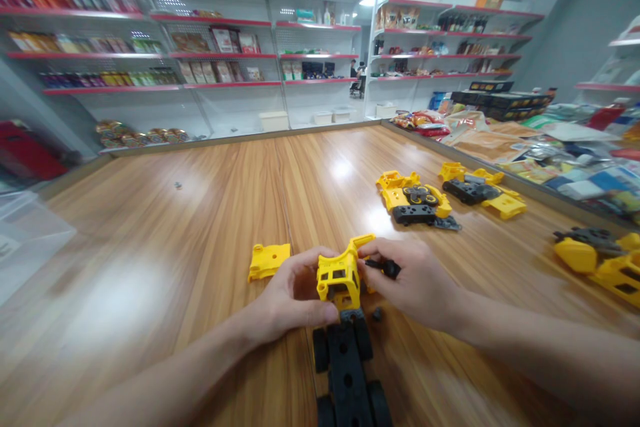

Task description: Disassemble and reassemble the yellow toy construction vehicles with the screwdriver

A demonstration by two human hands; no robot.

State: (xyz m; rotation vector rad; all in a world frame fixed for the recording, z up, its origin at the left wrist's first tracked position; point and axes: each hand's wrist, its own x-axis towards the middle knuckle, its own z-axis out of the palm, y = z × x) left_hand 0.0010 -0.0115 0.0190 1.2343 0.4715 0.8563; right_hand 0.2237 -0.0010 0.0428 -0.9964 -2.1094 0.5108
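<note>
My left hand is closed around the yellow toy truck cab, with the thumb low on its near side. Joined to the cab or lying right against it is a black wheeled chassis that runs toward me. At the cab's right side, my right hand pinches a small black screwdriver-like tool; its tip is hidden by the fingers and cab. A flat yellow plate lies left of the cab. Beneath my right hand rests a small dark grey piece.
Yellow and black toy parts lie in groups on the right: one group, another behind it, a third at the edge. A clear plastic bin stands left. A tiny metallic piece sits farther back. Packaged goods border the table.
</note>
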